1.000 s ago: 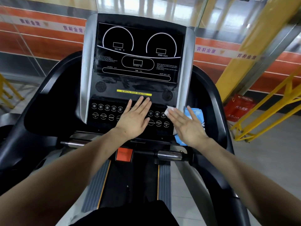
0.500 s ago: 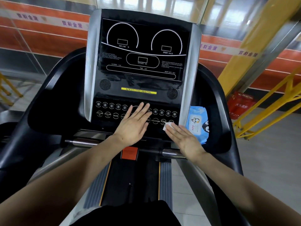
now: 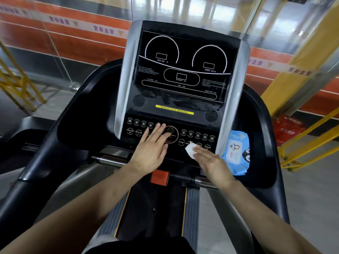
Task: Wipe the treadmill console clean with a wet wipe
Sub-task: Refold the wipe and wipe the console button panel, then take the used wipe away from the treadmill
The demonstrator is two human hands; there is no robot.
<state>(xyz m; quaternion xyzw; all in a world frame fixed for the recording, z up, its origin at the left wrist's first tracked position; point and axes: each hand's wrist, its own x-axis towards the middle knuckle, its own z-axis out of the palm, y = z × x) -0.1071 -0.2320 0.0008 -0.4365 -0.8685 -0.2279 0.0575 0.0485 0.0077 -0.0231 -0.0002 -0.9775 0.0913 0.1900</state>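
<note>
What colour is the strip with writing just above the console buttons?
Yellow, with dark lettering; the strip shows in the head view.

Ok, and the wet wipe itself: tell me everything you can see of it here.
The wet wipe is a small white sheet, folded or bunched, soft and slightly crumpled. It lies flat against the lower right of the black button panel, near the RESET and SPEED keys. The right hand presses it down with straight fingers; only its left part shows.

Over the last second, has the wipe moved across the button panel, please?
Yes. The wipe under the right hand slid left and down, from the silver trim towards the RESET button.
</note>
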